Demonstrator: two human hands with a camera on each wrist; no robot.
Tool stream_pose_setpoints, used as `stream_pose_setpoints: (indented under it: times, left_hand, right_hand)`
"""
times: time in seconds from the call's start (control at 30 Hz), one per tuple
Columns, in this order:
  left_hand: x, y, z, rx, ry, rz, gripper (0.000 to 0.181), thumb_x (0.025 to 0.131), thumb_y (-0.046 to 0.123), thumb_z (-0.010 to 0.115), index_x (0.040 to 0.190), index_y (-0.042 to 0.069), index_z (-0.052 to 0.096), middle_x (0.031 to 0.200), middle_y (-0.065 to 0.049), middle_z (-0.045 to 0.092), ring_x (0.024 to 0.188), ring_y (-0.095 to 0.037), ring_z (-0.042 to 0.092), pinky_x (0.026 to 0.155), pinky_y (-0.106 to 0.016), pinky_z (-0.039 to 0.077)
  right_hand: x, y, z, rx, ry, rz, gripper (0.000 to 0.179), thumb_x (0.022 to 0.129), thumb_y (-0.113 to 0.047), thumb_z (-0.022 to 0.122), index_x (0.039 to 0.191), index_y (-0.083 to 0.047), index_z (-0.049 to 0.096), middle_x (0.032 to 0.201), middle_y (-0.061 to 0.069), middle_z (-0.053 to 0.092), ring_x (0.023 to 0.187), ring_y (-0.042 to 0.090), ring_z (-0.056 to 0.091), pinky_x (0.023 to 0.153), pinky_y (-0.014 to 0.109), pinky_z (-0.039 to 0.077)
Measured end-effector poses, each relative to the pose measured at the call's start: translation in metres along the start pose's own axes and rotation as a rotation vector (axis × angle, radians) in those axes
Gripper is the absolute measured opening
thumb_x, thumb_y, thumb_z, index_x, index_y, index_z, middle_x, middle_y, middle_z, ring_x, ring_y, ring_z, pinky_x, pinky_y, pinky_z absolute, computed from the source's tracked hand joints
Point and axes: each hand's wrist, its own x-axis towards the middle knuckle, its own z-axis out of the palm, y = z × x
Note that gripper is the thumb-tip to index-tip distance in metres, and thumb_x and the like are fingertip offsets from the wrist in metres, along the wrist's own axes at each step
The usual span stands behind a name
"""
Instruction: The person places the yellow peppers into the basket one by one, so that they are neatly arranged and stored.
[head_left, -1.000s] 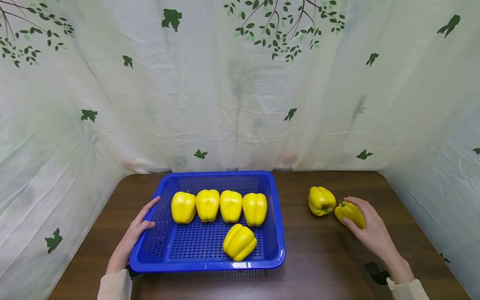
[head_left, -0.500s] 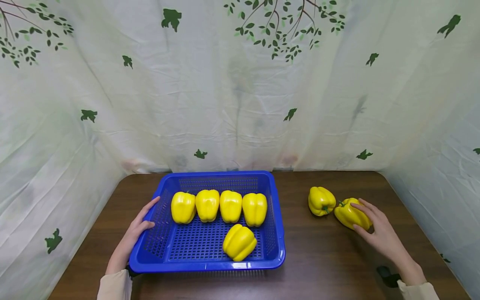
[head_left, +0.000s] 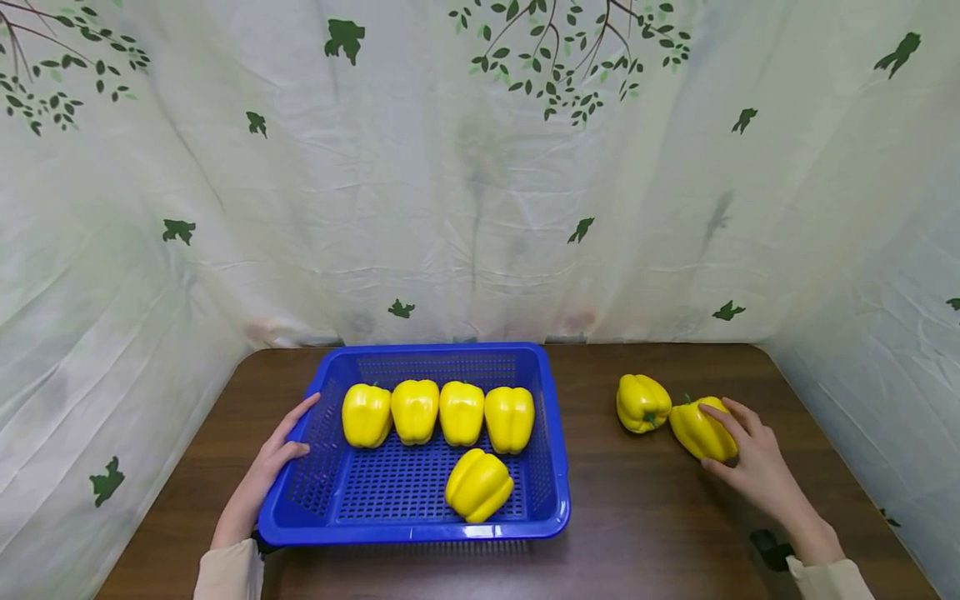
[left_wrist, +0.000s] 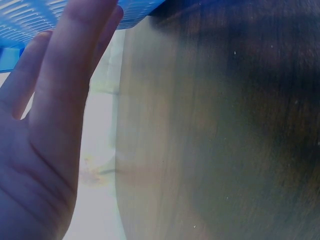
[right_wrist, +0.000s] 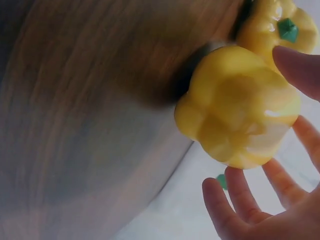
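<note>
My right hand holds a yellow bell pepper between thumb and fingers on the table's right side. In the right wrist view this bell pepper shows its lobed bottom, with the thumb on one side and spread fingers on the other. Close against its left lies another yellow bell pepper, green stem facing forward. My left hand, fingers fairly straight, rests against the left side of a blue plastic basket. Four-sided and perforated, the basket holds several yellow bell peppers: a row at the back and one tilted pepper in front.
Underneath is a dark brown wooden table with rounded back corners. A pale curtain with leaf prints hangs behind it and at both sides. Table surface lies between the basket and the two loose peppers.
My right hand has shifted right and toward me, then slightly back left. The pepper under it has turned a little, its stem now pointing farther back. The left hand and basket have stayed put.
</note>
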Motion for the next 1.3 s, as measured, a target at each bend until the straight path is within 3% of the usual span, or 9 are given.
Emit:
stream_pose_setpoints:
  times: [0.13, 0.3, 0.53, 0.7, 0.97, 1.13, 1.3]
  left_hand:
    - [0.0, 0.0, 0.0, -0.009, -0.003, -0.003, 0.06, 0.098, 0.009, 0.034, 0.154, 0.023, 0.018, 0.154, -0.018, 0.012, 0.124, -0.027, 0.031, 0.089, -0.024, 0.037]
    - [0.0, 0.0, 0.0, -0.01, -0.002, -0.005, 0.06, 0.098, 0.009, 0.034, 0.154, 0.024, 0.018, 0.154, -0.018, 0.01, 0.127, -0.038, 0.026, 0.091, -0.035, 0.036]
    - [0.0, 0.0, 0.0, 0.002, -0.002, -0.012, 0.06, 0.098, 0.01, 0.033, 0.154, 0.025, 0.017, 0.155, -0.018, 0.009, 0.127, -0.037, 0.026, 0.092, -0.036, 0.036]
    - [0.001, 0.0, 0.0, 0.009, -0.001, -0.017, 0.06, 0.098, 0.011, 0.033, 0.154, 0.025, 0.018, 0.155, -0.018, 0.009, 0.127, -0.036, 0.026, 0.092, -0.037, 0.035]
    - [0.0, 0.001, 0.0, -0.017, -0.009, -0.021, 0.06, 0.098, 0.01, 0.033, 0.154, 0.025, 0.018, 0.154, -0.018, 0.011, 0.124, -0.028, 0.031, 0.09, -0.029, 0.037]
    - [0.001, 0.001, 0.0, -0.03, -0.012, -0.01, 0.06, 0.098, 0.009, 0.034, 0.154, 0.023, 0.018, 0.154, -0.018, 0.012, 0.123, -0.029, 0.031, 0.088, -0.025, 0.039]
    - [0.0, 0.0, 0.0, -0.044, -0.011, -0.019, 0.06, 0.098, 0.008, 0.033, 0.154, 0.024, 0.017, 0.154, -0.018, 0.011, 0.125, -0.034, 0.028, 0.088, -0.026, 0.039]
  right_hand:
    - [0.002, -0.001, -0.001, -0.044, -0.045, 0.033, 0.08, 0.069, -0.002, 0.08, 0.138, -0.003, 0.04, 0.144, 0.03, 0.023, 0.109, 0.054, 0.031, 0.08, 0.066, 0.03]
    - [0.005, -0.002, -0.002, -0.07, -0.063, 0.014, 0.085, 0.067, 0.0, 0.08, 0.139, 0.0, 0.036, 0.144, 0.029, 0.024, 0.109, 0.052, 0.03, 0.082, 0.063, 0.028]
    - [0.009, -0.002, -0.001, -0.077, -0.054, 0.024, 0.087, 0.065, 0.002, 0.081, 0.139, -0.001, 0.036, 0.145, 0.028, 0.023, 0.113, 0.055, 0.027, 0.081, 0.07, 0.03]
    - [0.012, -0.001, 0.001, -0.064, -0.09, 0.033, 0.09, 0.065, 0.002, 0.081, 0.141, -0.002, 0.034, 0.148, 0.027, 0.021, 0.119, 0.056, 0.024, 0.084, 0.073, 0.027]
    - [0.019, 0.003, 0.003, -0.077, -0.087, -0.072, 0.094, 0.061, 0.006, 0.081, 0.143, -0.003, 0.035, 0.149, 0.024, 0.024, 0.127, 0.056, 0.02, 0.091, 0.073, 0.021]
    - [0.022, 0.002, 0.002, -0.101, -0.128, -0.08, 0.093, 0.061, 0.008, 0.08, 0.142, -0.001, 0.036, 0.147, 0.026, 0.027, 0.126, 0.056, 0.023, 0.093, 0.072, 0.023]
    - [0.023, 0.002, 0.003, -0.112, -0.121, -0.083, 0.092, 0.059, 0.01, 0.08, 0.14, 0.0, 0.037, 0.143, 0.028, 0.029, 0.121, 0.053, 0.029, 0.088, 0.07, 0.029]
